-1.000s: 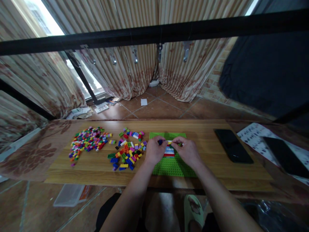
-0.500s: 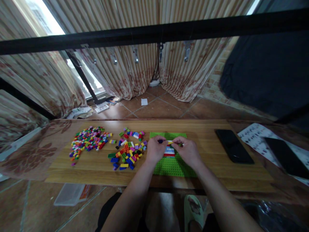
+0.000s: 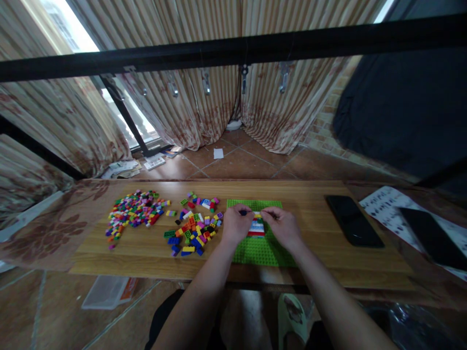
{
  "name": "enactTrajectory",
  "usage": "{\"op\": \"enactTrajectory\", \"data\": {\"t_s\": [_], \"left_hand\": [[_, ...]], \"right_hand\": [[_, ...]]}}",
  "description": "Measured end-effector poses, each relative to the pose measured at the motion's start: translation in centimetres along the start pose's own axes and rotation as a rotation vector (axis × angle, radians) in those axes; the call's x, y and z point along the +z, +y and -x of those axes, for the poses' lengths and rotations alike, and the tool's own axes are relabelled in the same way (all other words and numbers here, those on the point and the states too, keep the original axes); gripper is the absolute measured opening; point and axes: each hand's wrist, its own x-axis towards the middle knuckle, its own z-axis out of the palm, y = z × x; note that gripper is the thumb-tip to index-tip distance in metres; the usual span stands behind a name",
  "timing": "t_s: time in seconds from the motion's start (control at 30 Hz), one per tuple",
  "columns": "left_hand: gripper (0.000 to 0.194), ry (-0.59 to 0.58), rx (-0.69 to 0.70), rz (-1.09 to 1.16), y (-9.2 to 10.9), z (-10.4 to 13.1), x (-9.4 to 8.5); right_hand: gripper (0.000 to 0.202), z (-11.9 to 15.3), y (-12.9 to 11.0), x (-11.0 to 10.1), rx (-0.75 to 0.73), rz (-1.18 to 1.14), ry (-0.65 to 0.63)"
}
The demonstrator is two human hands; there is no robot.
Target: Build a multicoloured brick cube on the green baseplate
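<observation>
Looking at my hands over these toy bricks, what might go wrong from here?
The left grip is right beside the loose bricks, so a sideways move might scatter some. The right grip crowds the striped build on the green baseplate too; a fingertip could nudge a brick. Fingers hide part of it, so misalignment might go unnoticed.

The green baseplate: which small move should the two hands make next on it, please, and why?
Perhaps press gently on the yellow piece: the left hand and right hand have their fingers at its two sides, at the far end of the striped bricks on the green baseplate. Whether it is fully seated, I cannot tell.
</observation>
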Motion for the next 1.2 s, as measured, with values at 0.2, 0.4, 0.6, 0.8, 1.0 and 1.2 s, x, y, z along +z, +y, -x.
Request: {"op": "enactTrajectory", "data": {"t_s": [0.2, 0.4, 0.6, 0.8, 1.0, 1.2], "left_hand": [[0.009, -0.001, -0.005, 0.008, 0.0, -0.2, 0.1], [0.01, -0.01, -0.009, 0.029, -0.1, -0.1, -0.1], [0.019, -0.068, 0.078, 0.061, -0.6, 0.2, -0.7], [0.021, -0.041, 0.043, 0.085, -0.9, -0.1, -1.4], [0.019, -0.04, 0.071, 0.076, -0.9, -0.2, -1.6], [0.019, -0.062, 0.06, 0.087, -0.8, 0.0, -1.6]], "right_hand": [[0.025, -0.2, 0.6, 0.5, 0.125, -0.182, 0.029], [0.026, -0.1, 0.4, 0.8, 0.145, -0.23, 0.035], [0.029, -0.6, 0.6, -0.6, 0.292, -0.417, 0.114], [0.014, -0.9, 1.4, -2.6, 0.329, -0.607, 0.112], [0.017, -0.4, 1.1, -2.9, 0.262, -0.656, -0.005], [0.023, -0.2, -0.3, -2.5, 0.315, -0.689, 0.029]]}}
